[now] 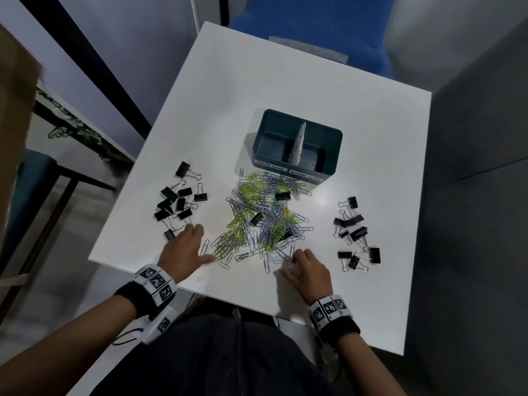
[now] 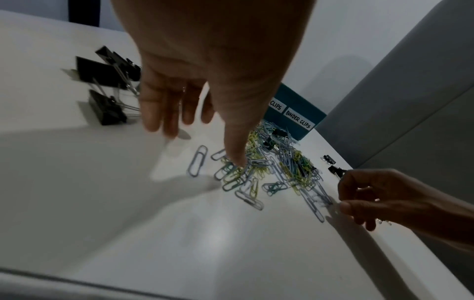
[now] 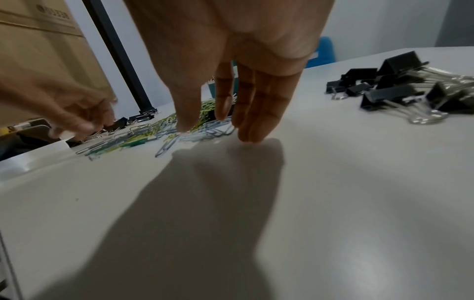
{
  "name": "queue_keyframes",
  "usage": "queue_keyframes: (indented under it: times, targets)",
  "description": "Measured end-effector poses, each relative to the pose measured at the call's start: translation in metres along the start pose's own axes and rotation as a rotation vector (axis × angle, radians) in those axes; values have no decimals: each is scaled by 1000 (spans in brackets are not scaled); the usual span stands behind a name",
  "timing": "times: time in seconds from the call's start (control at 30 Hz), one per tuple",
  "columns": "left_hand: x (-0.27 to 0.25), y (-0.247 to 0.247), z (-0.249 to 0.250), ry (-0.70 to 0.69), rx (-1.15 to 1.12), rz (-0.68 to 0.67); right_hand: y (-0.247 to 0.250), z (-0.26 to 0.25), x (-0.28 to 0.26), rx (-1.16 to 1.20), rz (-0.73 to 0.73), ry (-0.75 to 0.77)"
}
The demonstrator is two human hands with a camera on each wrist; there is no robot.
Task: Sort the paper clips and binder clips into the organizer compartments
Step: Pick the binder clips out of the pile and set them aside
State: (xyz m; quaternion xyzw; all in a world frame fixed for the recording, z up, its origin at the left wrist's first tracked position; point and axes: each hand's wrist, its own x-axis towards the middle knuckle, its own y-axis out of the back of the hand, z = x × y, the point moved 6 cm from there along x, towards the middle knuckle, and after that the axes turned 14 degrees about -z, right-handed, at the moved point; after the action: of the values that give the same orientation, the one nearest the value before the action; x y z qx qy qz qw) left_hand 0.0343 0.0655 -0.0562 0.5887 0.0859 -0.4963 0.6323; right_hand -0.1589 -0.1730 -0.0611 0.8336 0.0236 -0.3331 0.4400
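Note:
A teal organizer [image 1: 288,166] with a white divider stands at the middle of the white table [image 1: 285,81]; its front labels read PAPER CLIPS on the left and BINDER CLIPS [image 2: 298,118] on the right. In front of it lies a pile of green and blue paper clips [image 1: 263,218] with a few black binder clips mixed in. More binder clips lie in a left group [image 1: 177,198] and a right group [image 1: 357,235]. My left hand [image 1: 200,241] [image 2: 202,146] is spread, its thumb touching the pile's near left edge. My right hand [image 1: 290,262] [image 3: 218,130] touches clips at the near right edge with straight fingers.
A blue chair [image 1: 308,24] stands behind the table and a grey partition [image 1: 471,167] runs along its right side. A cardboard box [image 1: 17,110] and another table [image 1: 71,124] are at the left. The table's near edge is right under my wrists.

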Motion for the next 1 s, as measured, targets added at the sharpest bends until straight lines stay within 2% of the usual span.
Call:
queue_keyframes:
  times: [0.07,0.13,0.33,0.47,0.53,0.6,0.8,1.0]
  targets:
    - [2,-14,-8,43,33,-144,-10,5,-1,-22,-91,-61]
    - [7,-23,1,-14,26,-188,-15,3,3,-35,-91,-80]
    - [28,-20,60,-185,-29,-136,-1,-11,24,50,15,-24]
    - [30,-3,77,-275,-148,-28,16,-7,27,111,109,-19]
    - [29,8,83,-275,-127,61,25,-7,27,117,151,-9]
    - [33,13,91,-271,-87,98,30,-13,31,84,119,5]
    - [63,16,116,-212,40,104,34,-32,52,-25,35,-22]
    - [81,24,129,-140,9,106,37,-35,67,-51,79,-62]
